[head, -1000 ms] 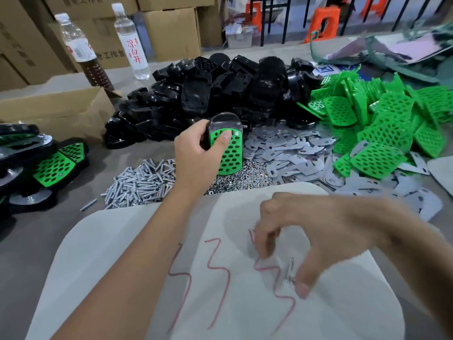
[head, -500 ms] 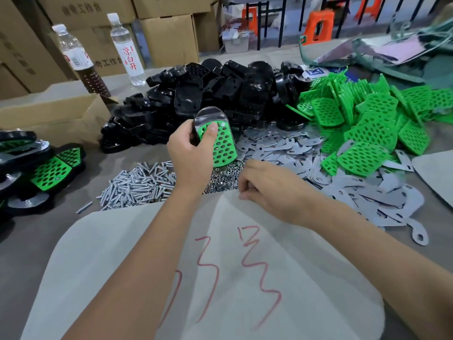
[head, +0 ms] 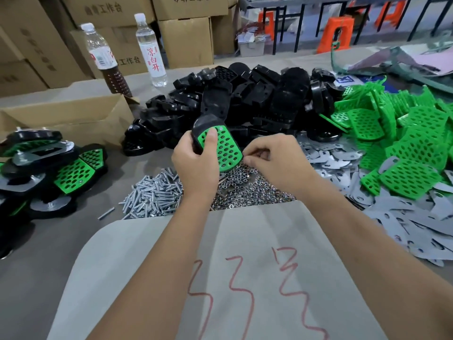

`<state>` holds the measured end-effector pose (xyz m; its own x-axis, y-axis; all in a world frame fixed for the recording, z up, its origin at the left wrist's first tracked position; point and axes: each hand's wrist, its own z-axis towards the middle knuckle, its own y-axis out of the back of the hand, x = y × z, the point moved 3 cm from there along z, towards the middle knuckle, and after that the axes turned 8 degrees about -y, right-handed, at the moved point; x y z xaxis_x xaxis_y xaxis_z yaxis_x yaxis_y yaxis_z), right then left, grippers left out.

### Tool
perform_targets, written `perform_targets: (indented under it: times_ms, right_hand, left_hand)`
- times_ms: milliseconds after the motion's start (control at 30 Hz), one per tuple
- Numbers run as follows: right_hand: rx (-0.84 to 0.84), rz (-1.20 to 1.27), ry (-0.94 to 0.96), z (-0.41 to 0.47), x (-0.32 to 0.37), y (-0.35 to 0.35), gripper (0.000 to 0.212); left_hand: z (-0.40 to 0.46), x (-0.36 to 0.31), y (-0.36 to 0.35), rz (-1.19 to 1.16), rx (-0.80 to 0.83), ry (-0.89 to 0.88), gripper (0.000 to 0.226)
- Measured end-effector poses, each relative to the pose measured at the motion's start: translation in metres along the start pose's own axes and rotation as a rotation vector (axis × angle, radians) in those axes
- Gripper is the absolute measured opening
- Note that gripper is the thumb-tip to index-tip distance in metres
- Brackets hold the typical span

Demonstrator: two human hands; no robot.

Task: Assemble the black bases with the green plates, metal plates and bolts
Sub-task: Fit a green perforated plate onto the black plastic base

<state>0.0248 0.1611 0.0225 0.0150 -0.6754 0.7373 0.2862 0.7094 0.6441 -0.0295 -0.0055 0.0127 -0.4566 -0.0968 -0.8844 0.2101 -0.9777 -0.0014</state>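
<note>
My left hand (head: 196,165) grips a black base with a green perforated plate (head: 224,148) on it, thumb pressed on the green face, held above the table's middle. My right hand (head: 274,160) has its fingertips curled at the plate's lower right edge, just over the pile of small nuts (head: 245,190); what they pinch is hidden. Loose bolts (head: 154,195) lie to the left of the nuts. A heap of black bases (head: 245,94) sits behind, green plates (head: 404,143) pile at the right, and metal plates (head: 343,158) spread below them.
Finished black-and-green assemblies (head: 49,173) are stacked at the left beside an open cardboard box (head: 73,116). Two bottles (head: 149,50) stand at the back. A grey sheet with red marks (head: 245,278) lies in front of me. Cartons and orange stools fill the background.
My right hand left the grey sheet, where it held a bolt, and moved up to the nut pile and the plate's edge. My left hand kept the base, tilting it slightly.
</note>
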Motion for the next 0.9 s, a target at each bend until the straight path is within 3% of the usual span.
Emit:
perform_targets:
  times_ms: [233, 333, 533, 733, 900]
  right_hand:
    - [-0.187, 0.41, -0.082, 0.022, -0.006, -0.008, 0.012]
    - [-0.213, 0.656, -0.101, 0.023, -0.005, -0.018, 0.015]
    - [-0.375, 0.88, -0.076, 0.014, -0.013, -0.017, 0.011]
    - [-0.382, 0.769, 0.034, 0.007, -0.003, -0.023, 0.024]
    - [-0.52, 0.385, 0.199, 0.0, 0.009, -0.024, 0.025]
  left_hand:
    - [0.003, 0.006, -0.001, -0.044, 0.02, 0.054, 0.02]
    - [0.001, 0.007, -0.002, -0.047, 0.054, 0.018, 0.021]
    - [-0.004, 0.002, -0.007, 0.022, 0.187, -0.105, 0.008]
    - [-0.008, 0.005, -0.013, 0.078, 0.285, -0.147, 0.007]
    - [-0.008, 0.005, -0.015, 0.05, 0.334, -0.132, 0.011]
